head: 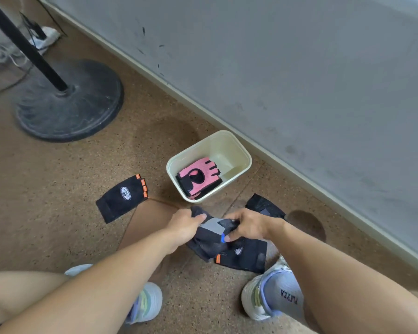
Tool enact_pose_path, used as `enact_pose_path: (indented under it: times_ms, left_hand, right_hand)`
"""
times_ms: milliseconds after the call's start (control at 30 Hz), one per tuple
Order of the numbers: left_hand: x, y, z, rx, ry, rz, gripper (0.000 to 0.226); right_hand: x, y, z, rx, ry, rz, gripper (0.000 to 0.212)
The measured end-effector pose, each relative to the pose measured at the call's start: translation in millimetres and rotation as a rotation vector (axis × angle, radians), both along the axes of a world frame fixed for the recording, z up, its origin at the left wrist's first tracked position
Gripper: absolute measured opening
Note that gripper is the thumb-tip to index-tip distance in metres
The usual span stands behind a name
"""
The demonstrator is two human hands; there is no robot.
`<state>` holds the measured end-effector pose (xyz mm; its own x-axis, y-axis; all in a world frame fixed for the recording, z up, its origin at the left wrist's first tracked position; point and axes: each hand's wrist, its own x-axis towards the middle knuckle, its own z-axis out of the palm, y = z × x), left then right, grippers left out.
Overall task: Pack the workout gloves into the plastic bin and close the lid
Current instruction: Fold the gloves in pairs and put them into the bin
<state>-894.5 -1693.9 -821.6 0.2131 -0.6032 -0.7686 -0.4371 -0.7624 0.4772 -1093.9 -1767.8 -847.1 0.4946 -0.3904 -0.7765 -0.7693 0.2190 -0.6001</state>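
At the far left a black stand's round base (69, 100) sat on the speckled brown floor (58, 225). Nearer the person, a black glove with orange finger trim (122, 198) lay flat, its oval white patch too small for me to read with confidence. Next came the person's left hand (184, 228), fingers curled round one end of a grey-and-black glove (211, 233), and the right hand (247, 227) pinching the other end, so both held it just above the floor. Behind them the cream plastic bin (245, 158) stood open against the wall (299, 68), a pink-and-black glove (199, 177) already inside. I saw no lid. I judged packing was midway: that held glove needed lifting forward into the bin. A second orange-trimmed glove (245, 257) lay under the hands, another dark one (266, 206) beyond. The right shoe (275, 294) read "PLAYER".
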Motion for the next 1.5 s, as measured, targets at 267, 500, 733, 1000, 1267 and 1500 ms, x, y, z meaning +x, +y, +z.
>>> enact_pose_path:
  times_ms: [267,500,733,1000,1267,1500]
  left_hand:
    - [5,-18,70,-0.131,-0.2,-0.294,0.024]
    - [22,-33,167,-0.165,-0.102,-0.455,0.017]
    - [29,-33,232,-0.398,0.259,-0.024,0.022]
    - [10,-33,226,-0.667,0.297,0.185,0.024]
    - [7,-32,222,-0.581,0.654,0.268,0.029]
    - [17,-24,215,-0.398,0.869,0.301,0.039]
  right_hand:
    - [-34,-20,65,-0.311,0.328,0.266,0.027]
    - [-37,-22,124,-0.462,0.362,0.295,0.013]
    - [-23,-36,220,-0.634,0.283,0.143,0.015]
    - [-1,1,288,-0.734,-0.236,-0.511,0.009]
    - [19,11,283,-0.32,-0.52,-0.528,0.036]
    - [14,3,258,-0.662,-0.204,-0.6,0.056]
